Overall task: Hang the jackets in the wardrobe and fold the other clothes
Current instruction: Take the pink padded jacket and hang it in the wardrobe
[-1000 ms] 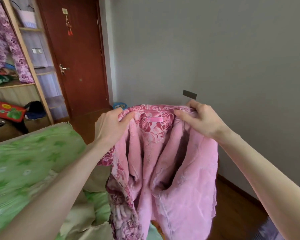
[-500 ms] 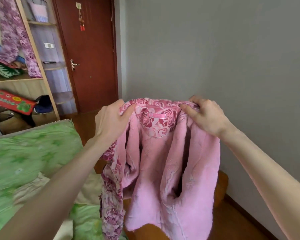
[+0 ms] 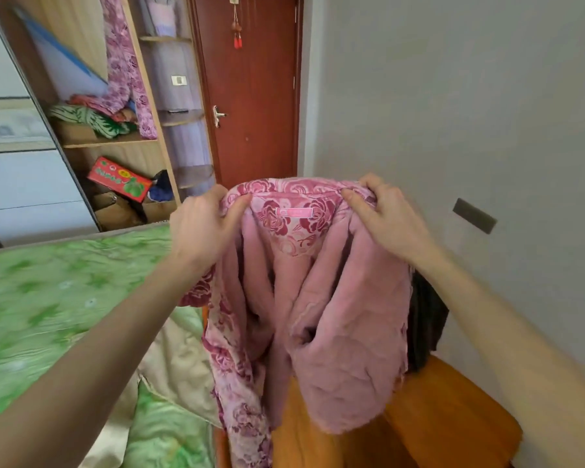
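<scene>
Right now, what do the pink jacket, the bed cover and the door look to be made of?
Pink jacket: looks like plush fleece inside, matte and napped, with a rose-print woven shell. Bed cover: green fabric with a slight sheen and fine wrinkles, possibly a satin-like synthetic. Door: reddish-brown, smooth semi-gloss, probably painted or varnished wood.

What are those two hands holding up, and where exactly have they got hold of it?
A pink flowered jacket, held up by its collar: the left hand pinches one end, the right hand the other.
</scene>
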The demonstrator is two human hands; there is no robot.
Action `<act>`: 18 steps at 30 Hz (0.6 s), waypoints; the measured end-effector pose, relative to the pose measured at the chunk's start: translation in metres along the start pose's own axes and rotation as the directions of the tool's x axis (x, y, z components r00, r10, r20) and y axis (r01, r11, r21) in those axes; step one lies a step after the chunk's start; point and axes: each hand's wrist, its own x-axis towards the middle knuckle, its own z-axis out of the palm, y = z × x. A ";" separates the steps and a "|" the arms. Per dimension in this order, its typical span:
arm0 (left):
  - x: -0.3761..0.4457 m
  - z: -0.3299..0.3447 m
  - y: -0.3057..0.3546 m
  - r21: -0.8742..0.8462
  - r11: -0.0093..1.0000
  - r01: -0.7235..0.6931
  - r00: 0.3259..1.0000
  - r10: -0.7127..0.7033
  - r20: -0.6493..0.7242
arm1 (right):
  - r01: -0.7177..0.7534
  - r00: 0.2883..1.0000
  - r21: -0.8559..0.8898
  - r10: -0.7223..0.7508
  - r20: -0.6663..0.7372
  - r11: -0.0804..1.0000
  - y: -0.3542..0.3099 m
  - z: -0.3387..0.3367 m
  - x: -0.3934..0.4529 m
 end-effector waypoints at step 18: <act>0.073 0.062 0.032 0.251 0.960 0.124 0.985 -0.089 -0.146 | 0.247 0.967 0.251 -0.255 0.001 0.936 0.090 0.026 0.158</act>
